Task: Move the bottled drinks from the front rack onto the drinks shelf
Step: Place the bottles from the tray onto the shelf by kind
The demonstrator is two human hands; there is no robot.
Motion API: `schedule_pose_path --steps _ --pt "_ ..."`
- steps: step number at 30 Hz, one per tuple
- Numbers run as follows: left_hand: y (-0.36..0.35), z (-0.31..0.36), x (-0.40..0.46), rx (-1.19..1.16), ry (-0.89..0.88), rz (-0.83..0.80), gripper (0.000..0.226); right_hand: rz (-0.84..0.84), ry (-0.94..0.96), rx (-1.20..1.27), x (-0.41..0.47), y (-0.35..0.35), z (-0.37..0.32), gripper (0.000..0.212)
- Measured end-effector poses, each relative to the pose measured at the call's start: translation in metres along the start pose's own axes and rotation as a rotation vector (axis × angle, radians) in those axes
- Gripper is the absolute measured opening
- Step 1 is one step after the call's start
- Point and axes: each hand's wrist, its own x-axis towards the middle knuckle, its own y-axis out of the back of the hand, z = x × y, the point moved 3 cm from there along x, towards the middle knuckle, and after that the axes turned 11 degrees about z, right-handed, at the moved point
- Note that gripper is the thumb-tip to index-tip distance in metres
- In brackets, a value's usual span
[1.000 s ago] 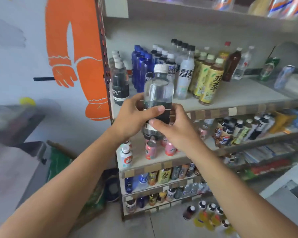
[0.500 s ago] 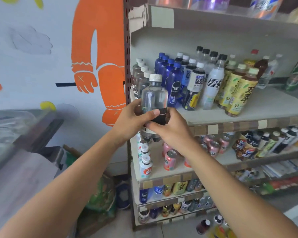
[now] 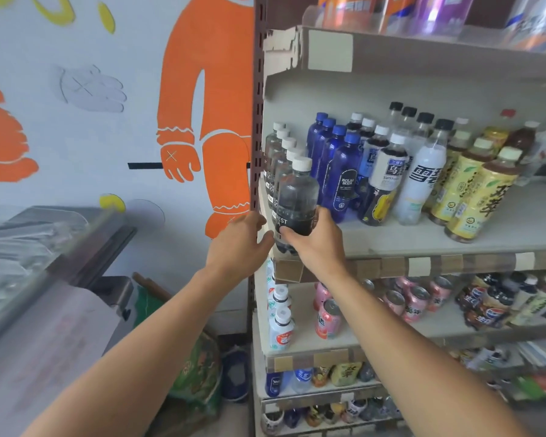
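A clear white-capped soda bottle is gripped low by the right hand, probably so it lines up with the matching row at the drinks shelf near-left edge. The left hand is kept loose and open just beside it, nothing held.

Orange mural figure on wall, left.

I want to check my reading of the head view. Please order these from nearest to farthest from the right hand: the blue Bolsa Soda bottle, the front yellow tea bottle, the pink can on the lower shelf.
Measured from the right hand, in the head view:
1. Blue Bolsa Soda bottle: just above and right of the hand, same shelf.
2. Pink can: below the hand, one shelf down.
3. Front yellow tea bottle: far right on the upper shelf.
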Motion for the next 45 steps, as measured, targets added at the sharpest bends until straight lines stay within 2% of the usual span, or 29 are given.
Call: schedule_pose_path --steps 21,35,38,42,45 --pt "-0.015 0.003 0.011 0.030 0.022 -0.036 0.033 -0.015 0.073 -0.049 0.012 -0.013 0.023 0.061" --pt "-0.031 -0.005 0.018 0.043 0.048 -0.033 0.034 -0.031 0.117 -0.011 0.018 -0.016 0.030 0.053" --pt "-0.035 -0.007 0.018 0.011 0.035 -0.083 0.042 -0.057 0.112 -0.008 0.018 -0.015 0.033 0.055" --pt "-0.043 -0.008 0.016 -0.037 0.008 -0.210 0.066 -0.104 0.102 -0.012 0.019 -0.013 0.034 0.056" --pt "-0.048 -0.006 0.015 -0.098 -0.011 -0.255 0.069 -0.157 0.101 0.011 0.021 -0.008 0.033 0.052"
